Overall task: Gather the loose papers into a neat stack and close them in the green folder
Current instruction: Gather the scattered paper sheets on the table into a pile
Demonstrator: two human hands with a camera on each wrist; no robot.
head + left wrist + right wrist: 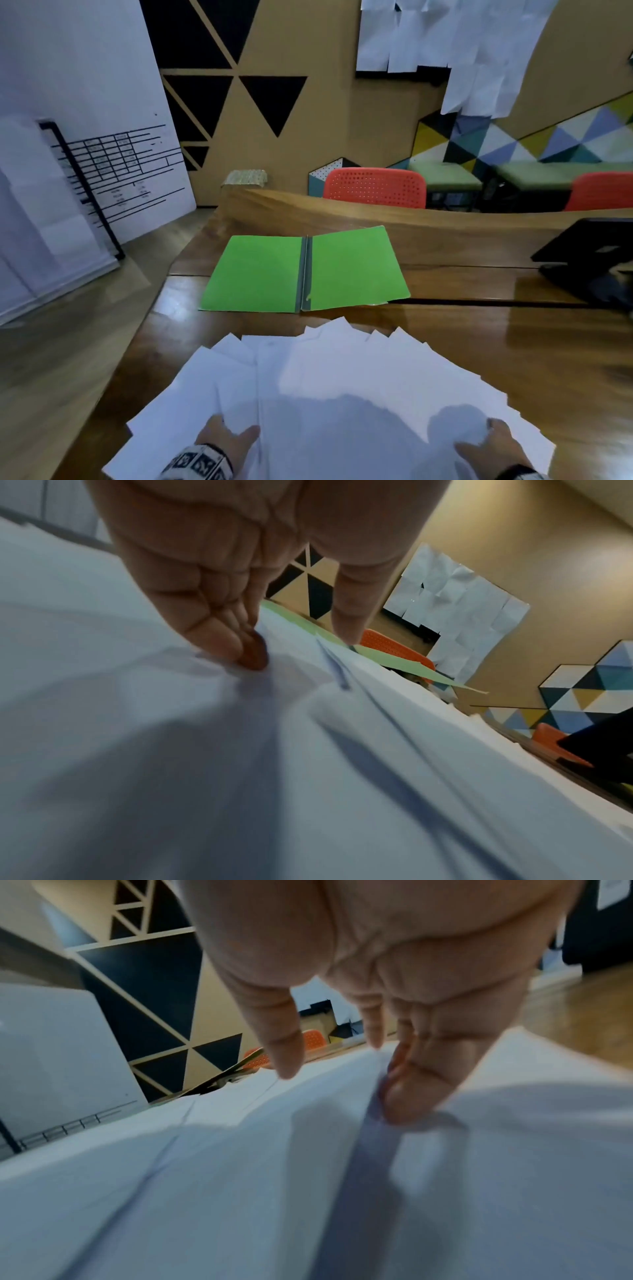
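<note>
Several loose white papers (325,383) lie fanned out on the wooden table (513,342) close in front of me. Beyond them the green folder (305,270) lies open and flat, with nothing inside. My left hand (236,428) rests on the left side of the fan. In the left wrist view its straight fingertips (251,658) press the papers (308,777), thumb apart, and the folder (394,660) shows past them. My right hand (478,437) rests on the right side. Its fingertips (397,1110) press the sheets (240,1177) in the same way.
A black laptop (589,260) stands at the table's right. A raised wooden ledge (342,209) runs behind the folder, with orange chairs (375,186) beyond it. A white board (102,154) leans at the left, past the table's left edge.
</note>
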